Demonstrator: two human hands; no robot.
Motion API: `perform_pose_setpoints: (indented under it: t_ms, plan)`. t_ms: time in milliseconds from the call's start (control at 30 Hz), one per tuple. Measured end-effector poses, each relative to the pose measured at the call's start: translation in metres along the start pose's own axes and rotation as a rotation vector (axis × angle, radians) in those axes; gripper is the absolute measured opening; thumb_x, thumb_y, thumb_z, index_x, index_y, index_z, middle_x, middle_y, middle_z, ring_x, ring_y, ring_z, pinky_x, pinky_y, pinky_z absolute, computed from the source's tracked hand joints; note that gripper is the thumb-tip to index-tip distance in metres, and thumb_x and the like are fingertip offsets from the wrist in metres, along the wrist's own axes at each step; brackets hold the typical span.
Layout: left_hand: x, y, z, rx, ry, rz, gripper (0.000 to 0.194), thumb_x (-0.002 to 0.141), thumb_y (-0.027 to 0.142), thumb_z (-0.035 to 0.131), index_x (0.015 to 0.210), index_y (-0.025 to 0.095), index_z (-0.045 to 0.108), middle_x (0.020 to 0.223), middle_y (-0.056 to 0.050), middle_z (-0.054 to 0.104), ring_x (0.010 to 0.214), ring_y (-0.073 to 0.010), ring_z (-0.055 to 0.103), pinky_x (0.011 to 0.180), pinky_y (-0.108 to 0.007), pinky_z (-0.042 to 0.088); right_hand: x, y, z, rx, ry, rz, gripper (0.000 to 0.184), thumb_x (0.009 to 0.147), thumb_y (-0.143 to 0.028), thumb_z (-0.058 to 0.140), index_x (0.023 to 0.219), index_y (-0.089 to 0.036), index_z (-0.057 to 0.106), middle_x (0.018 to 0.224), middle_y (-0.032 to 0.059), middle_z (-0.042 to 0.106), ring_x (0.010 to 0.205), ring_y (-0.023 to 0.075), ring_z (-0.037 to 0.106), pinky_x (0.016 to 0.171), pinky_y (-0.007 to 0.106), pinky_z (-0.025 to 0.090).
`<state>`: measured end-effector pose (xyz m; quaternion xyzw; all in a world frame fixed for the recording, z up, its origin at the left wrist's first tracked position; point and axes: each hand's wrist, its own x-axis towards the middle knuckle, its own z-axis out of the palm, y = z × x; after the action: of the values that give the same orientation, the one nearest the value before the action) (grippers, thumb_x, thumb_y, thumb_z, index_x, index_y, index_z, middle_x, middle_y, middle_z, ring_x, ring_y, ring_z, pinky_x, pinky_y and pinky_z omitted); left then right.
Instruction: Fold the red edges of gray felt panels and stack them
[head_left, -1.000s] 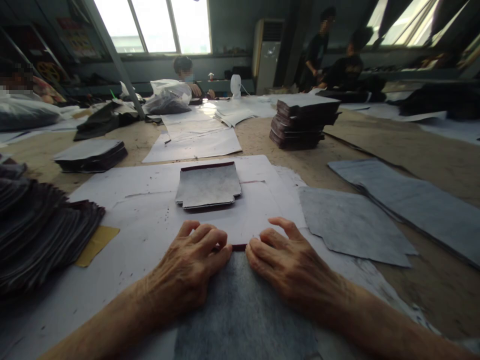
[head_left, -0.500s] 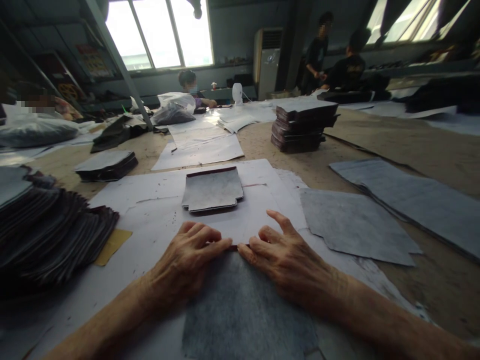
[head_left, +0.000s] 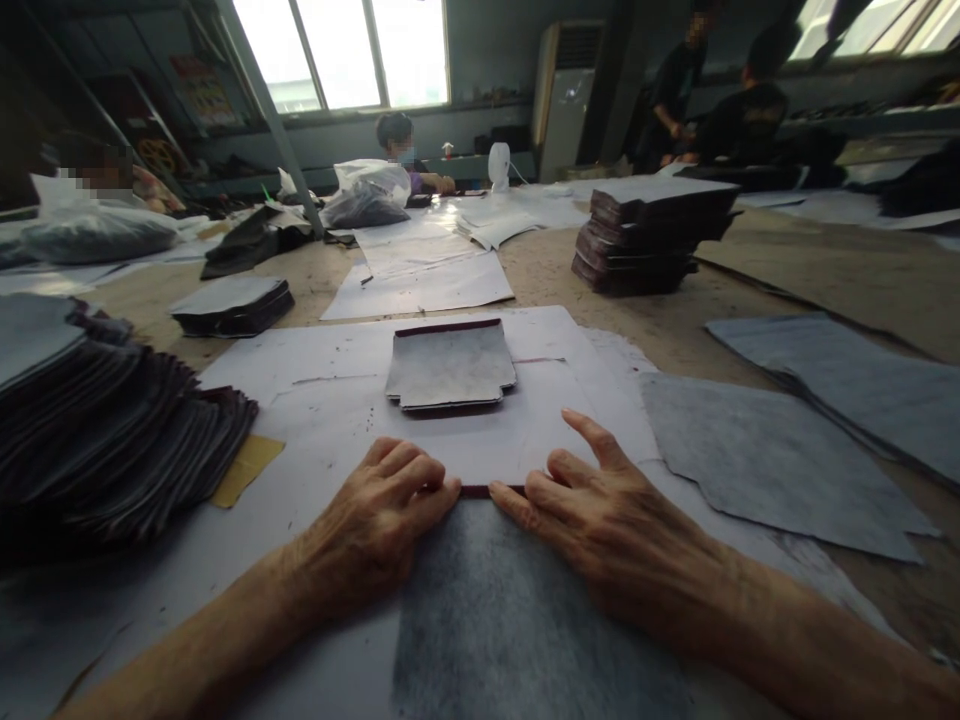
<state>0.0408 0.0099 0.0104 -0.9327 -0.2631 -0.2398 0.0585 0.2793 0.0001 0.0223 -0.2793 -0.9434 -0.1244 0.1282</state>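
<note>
A grey-backed, leather-like piece [head_left: 502,620] lies in front of me, its far edge folded over as a narrow dark red strip. On that strip my left hand [head_left: 386,505] presses with its thumb, its other fingers curled in. Just to the right, my right hand [head_left: 592,510] pinches down on the same fold, while one finger points up and away. A short stretch of the strip shows between the two hands. Beyond them sits a small stack of cut pieces [head_left: 451,368], the top one with a dark red far edge. My palms hide the piece's upper corners.
A tall fanned stack [head_left: 127,430] stands at left, by a yellow scrap [head_left: 247,470]. A smaller stack [head_left: 232,303] and a high dark red pile [head_left: 652,240] stand farther back. Grey sheets [head_left: 780,460] lie at right. White paper [head_left: 330,400] covers the table. Several people work beyond.
The whole view has shifted, so things appear farther right and slightly higher. My right thumb has slid a little rightward from my left thumb, showing more of the red strip.
</note>
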Motion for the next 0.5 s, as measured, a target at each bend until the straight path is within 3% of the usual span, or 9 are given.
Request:
perform_pose_setpoints:
  t_ms: [200, 300, 400, 500]
  plan:
    - [-0.001, 0.001, 0.003, 0.015, -0.010, 0.018, 0.027, 0.082, 0.005, 0.039, 0.104, 0.011, 0.053, 0.082, -0.007, 0.058, 0.076, -0.0179, 0.048, 0.074, -0.039, 0.038, 0.005, -0.001, -0.007, -0.034, -0.071, -0.021, 0.039, 0.080, -0.005, 0.040, 0.115, -0.016, 0.053, 0.074, 0.0008, 0.056, 0.068, 0.0161, 0.048, 0.101, 0.054, 0.020]
    - [-0.001, 0.001, 0.004, 0.033, 0.007, 0.014, 0.026, 0.082, 0.005, 0.040, 0.103, 0.010, 0.054, 0.082, -0.007, 0.058, 0.077, -0.0185, 0.049, 0.075, -0.041, 0.037, 0.004, 0.009, -0.011, 0.042, -0.048, 0.037, 0.043, 0.078, -0.002, 0.039, 0.111, -0.022, 0.057, 0.083, 0.0031, 0.058, 0.079, 0.0182, 0.052, 0.096, 0.055, 0.028]
    - [-0.001, 0.001, 0.004, 0.047, 0.011, 0.010, 0.023, 0.083, 0.007, 0.041, 0.101, 0.011, 0.055, 0.081, -0.006, 0.058, 0.076, -0.0184, 0.049, 0.075, -0.040, 0.037, 0.003, 0.023, -0.014, 0.208, 0.003, 0.177, 0.039, 0.082, -0.004, 0.037, 0.102, -0.024, 0.062, 0.097, 0.0052, 0.058, 0.091, 0.0184, 0.053, 0.083, 0.041, 0.044]
    - [-0.001, 0.000, 0.005, 0.058, 0.022, 0.002, 0.023, 0.082, 0.007, 0.040, 0.098, 0.011, 0.056, 0.080, -0.006, 0.058, 0.075, -0.0180, 0.048, 0.074, -0.040, 0.036, -0.002, 0.040, -0.015, 0.414, -0.045, 0.217, 0.030, 0.087, -0.011, 0.038, 0.099, -0.023, 0.063, 0.099, 0.0046, 0.060, 0.092, 0.0152, 0.055, 0.076, 0.030, 0.049]
